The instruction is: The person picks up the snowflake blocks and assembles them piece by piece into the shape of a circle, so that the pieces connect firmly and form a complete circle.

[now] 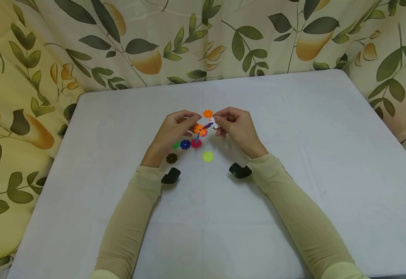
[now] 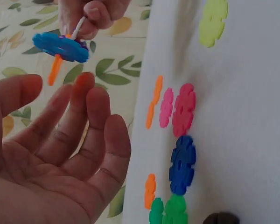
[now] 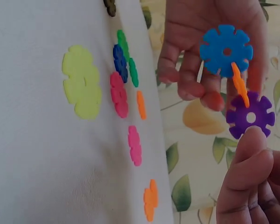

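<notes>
My right hand (image 1: pixel 237 126) pinches a small chain of notched flower discs between thumb and fingers. The chain joins a light blue disc (image 3: pixel 226 51), an orange disc (image 3: pixel 240 85) and a purple disc (image 3: pixel 250 115); a white disc (image 1: pixel 215 123) shows at the right fingertips. In the left wrist view the orange disc passes through the blue one's edge, and the white disc is seen edge-on. My left hand (image 1: pixel 176 130) is beside the chain's blue end, thumb and fingers spread apart (image 2: pixel 65 140), with nothing between them.
On the white table (image 1: pixel 276 232) lie loose discs: yellow (image 1: pixel 208 156), brown (image 1: pixel 171 158), dark blue (image 1: pixel 185 144), red (image 1: pixel 196 143), pink (image 3: pixel 135 145), two green and two orange, one orange (image 1: pixel 208 113) farther back. Black wrist-worn pieces (image 1: pixel 240 170) sit by both cuffs. A leaf-patterned curtain (image 1: pixel 189 38) hangs behind.
</notes>
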Demonstrator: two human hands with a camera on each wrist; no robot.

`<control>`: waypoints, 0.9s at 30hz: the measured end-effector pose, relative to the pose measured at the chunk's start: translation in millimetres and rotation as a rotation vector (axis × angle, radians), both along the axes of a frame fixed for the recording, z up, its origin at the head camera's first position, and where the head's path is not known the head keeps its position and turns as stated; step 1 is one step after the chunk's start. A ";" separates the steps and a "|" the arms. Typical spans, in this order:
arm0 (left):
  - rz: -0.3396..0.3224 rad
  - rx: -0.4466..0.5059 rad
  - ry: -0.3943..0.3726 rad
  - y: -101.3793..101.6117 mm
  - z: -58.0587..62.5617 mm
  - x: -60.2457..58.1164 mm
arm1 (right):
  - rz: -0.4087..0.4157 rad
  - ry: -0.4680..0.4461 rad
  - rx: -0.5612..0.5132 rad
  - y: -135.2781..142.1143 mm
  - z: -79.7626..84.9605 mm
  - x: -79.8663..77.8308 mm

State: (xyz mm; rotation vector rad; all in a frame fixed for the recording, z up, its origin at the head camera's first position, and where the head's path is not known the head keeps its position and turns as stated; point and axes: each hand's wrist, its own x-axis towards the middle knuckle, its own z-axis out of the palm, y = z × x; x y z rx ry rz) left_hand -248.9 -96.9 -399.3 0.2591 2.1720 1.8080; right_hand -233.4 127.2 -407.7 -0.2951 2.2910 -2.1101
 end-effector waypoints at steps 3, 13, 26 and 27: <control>-0.023 -0.005 -0.029 1.6 -0.6 0.5 | 0.039 0.009 -0.005 -0.6 0.5 0.9; -0.062 0.014 -0.058 7.2 -2.1 2.7 | 0.085 0.011 -0.012 -4.7 1.6 2.7; -0.025 0.028 -0.035 5.2 -4.7 0.7 | 0.040 0.003 0.027 -2.7 -2.6 -0.9; -0.022 0.033 -0.034 3.9 -4.9 0.1 | 0.036 -0.004 0.026 -2.3 -3.2 -1.5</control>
